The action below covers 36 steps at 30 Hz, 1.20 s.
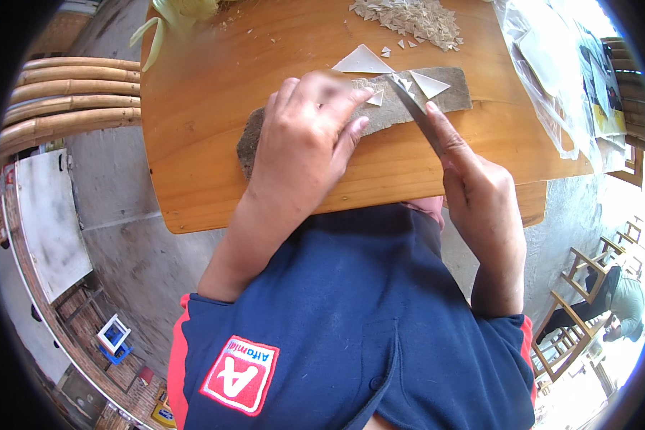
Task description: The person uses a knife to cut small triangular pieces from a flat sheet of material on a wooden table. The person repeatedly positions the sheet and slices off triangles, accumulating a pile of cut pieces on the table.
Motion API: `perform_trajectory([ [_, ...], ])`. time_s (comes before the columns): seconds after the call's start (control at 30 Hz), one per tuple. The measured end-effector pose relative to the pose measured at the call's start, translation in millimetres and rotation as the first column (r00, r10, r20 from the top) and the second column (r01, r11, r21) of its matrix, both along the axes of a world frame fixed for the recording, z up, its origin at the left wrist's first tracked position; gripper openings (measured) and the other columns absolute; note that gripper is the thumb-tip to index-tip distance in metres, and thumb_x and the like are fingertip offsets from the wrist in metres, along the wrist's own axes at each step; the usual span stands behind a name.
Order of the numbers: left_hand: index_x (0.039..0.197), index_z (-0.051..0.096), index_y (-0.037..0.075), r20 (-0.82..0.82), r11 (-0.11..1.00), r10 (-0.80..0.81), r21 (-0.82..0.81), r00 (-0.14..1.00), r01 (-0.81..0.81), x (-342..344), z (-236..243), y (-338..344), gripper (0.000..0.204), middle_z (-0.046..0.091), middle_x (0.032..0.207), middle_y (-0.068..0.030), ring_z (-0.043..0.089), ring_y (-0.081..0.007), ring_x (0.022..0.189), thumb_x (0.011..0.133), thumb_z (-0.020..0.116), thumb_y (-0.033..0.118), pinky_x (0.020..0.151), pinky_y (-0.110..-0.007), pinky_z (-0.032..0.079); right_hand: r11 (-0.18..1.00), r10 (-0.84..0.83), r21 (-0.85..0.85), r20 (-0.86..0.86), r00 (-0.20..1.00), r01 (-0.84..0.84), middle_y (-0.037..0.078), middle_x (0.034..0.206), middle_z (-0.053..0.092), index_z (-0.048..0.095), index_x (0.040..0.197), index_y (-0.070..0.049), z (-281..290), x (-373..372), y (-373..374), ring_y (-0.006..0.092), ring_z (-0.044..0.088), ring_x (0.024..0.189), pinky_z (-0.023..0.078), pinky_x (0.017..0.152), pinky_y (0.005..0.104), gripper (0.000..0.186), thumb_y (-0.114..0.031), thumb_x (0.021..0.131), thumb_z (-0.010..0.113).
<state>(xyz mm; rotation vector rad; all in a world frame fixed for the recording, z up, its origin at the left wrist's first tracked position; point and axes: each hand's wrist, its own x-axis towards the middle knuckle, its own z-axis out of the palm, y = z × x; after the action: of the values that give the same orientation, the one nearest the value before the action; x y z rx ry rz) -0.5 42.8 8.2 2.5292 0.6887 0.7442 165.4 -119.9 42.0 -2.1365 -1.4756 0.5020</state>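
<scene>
A long grey stone slab (387, 109) lies across the wooden table in front of me. My left hand (301, 132) rests over its left half with curled fingers, the index fingertip pressed at a small white triangular piece (375, 97). In my right hand (473, 175) is a knife (421, 118), its handle within my palm and my index finger laid along the blade's back. The knife tip points away from me, down at small white cut bits (401, 83) on the slab. A larger white triangle (430, 84) lies right of the blade; another white triangle (363, 60) sits just beyond the slab.
A heap of small cream-white triangular chips (412, 20) spreads at the table's (279, 43) far side. Clear plastic bags (552, 79) hang over the right edge. A pale yellow bag (183, 14) is at the far left. Bamboo slats (79, 93) stand beyond the left edge; another person (623, 304) bends among wooden frames at right.
</scene>
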Motion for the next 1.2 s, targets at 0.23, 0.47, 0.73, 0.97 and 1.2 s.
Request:
perform_trajectory([
  [0.23, 0.117, 0.078, 0.014, -0.064, 0.999, -0.004, 0.052, 0.998, 0.007, -2, -5, -9, 0.035, 0.061, 0.113, -0.0063, 0.058, -0.0252, 0.098, 0.083, 0.081, 0.012, 0.089, -0.04, 0.047, 0.995, -0.008, -0.1, -0.11, 0.994, -0.003, 0.023, 0.086, 0.067, 0.05, 0.155, -0.016, 2, -19, 2, 0.0366, 0.071, 0.075, 0.056, 0.072, 0.0445, 0.063, 0.006, 0.096, 0.056],
  [0.47, 0.116, 0.078, 0.014, -0.064, 0.999, -0.013, 0.051, 0.998, 0.017, -3, -5, -8, 0.034, 0.06, 0.114, -0.0055, 0.057, -0.0243, 0.098, 0.082, 0.081, 0.012, 0.089, -0.04, 0.046, 0.997, -0.026, -0.078, -0.062, 0.998, 0.021, 0.02, 0.074, 0.06, 0.049, 0.156, -0.016, -1, -27, 4, 0.0357, 0.066, 0.064, 0.054, 0.065, 0.0461, 0.064, 0.005, 0.096, 0.056],
  [0.73, 0.115, 0.078, 0.015, -0.058, 0.998, 0.002, 0.061, 0.998, 0.002, -2, -7, -10, 0.033, 0.06, 0.113, -0.0049, 0.057, -0.0241, 0.097, 0.082, 0.081, 0.012, 0.088, -0.04, 0.046, 0.99, 0.079, -0.128, 0.129, 0.988, -0.063, 0.016, 0.068, 0.061, 0.037, 0.161, -0.007, -7, -30, 4, 0.0299, 0.064, 0.056, 0.056, 0.057, 0.0443, 0.083, 0.007, 0.083, 0.061],
  [0.97, 0.114, 0.078, 0.015, -0.06, 0.998, 0.005, 0.057, 0.998, -0.002, -3, -10, -9, 0.034, 0.06, 0.113, -0.0039, 0.057, -0.0226, 0.096, 0.081, 0.082, 0.011, 0.087, -0.04, 0.046, 0.983, 0.112, -0.162, 0.182, 0.977, -0.082, 0.018, 0.07, 0.062, 0.025, 0.165, -0.002, -9, -39, 11, 0.0324, 0.064, 0.056, 0.057, 0.057, 0.0445, 0.093, 0.007, 0.079, 0.06],
  [1.2, 0.119, 0.077, 0.015, -0.063, 0.997, 0.01, 0.073, 0.998, -0.005, -4, -10, -10, 0.038, 0.061, 0.114, -0.0039, 0.057, -0.0229, 0.099, 0.081, 0.081, 0.013, 0.088, -0.04, 0.046, 0.976, 0.087, -0.209, 0.157, 0.984, -0.053, 0.018, 0.068, 0.062, 0.032, 0.163, -0.004, 2, -40, -5, 0.0333, 0.064, 0.056, 0.056, 0.057, 0.0459, 0.088, 0.008, 0.079, 0.059],
])
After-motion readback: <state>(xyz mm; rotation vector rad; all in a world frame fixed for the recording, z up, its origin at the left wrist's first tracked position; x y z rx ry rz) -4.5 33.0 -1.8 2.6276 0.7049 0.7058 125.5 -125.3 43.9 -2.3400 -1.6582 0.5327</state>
